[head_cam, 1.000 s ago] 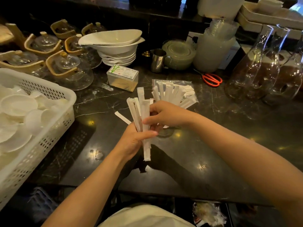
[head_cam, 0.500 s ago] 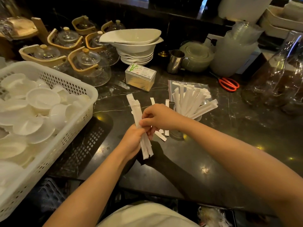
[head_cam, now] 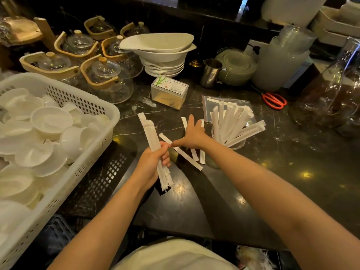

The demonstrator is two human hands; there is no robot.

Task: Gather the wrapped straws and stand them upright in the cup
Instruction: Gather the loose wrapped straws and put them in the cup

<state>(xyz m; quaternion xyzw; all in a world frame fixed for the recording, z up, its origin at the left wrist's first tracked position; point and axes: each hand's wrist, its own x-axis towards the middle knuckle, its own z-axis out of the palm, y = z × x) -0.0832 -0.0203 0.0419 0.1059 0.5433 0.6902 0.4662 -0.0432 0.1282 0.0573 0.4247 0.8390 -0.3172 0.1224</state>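
**On the dark counter: still gathering, cup half filled**

On the dark marble counter (head_cam: 194, 201), seen from the head camera, we are in the gathering step. Our left hand (head_cam: 151, 162) is clenched around a bundle of wrapped straws (head_cam: 153, 145), held nearly upright and tilted a little to the far left, its lower ends hanging clear below the fist. Our right hand (head_cam: 191, 136) is spread, fingers released and holding nothing, palm down over the loose straws (head_cam: 183, 152) that lie flat on the counter between the two hands; the thumb tip sits just beside the left hand's thumb. We count about four loose straws, partly hidden under the right hand.

Just right of that hand stands the clear cup (head_cam: 236, 145), already carrying a fan of wrapped straws (head_cam: 229, 125) that lean right. Behind it lies a plastic bag (head_cam: 209, 102) with a few more straws on it.

As we judge it, the next move calls for the right hand to pinch up the flat straws one by one or sweep them together, which is fiddly on a smooth surface, then pass them to the left bundle. After that the bundle needs its ends squared and lowered into the cup, beside the straws standing there, without tipping the light cup.

A white basket (head_cam: 81, 98) of small dishes sits at the left, well apart.
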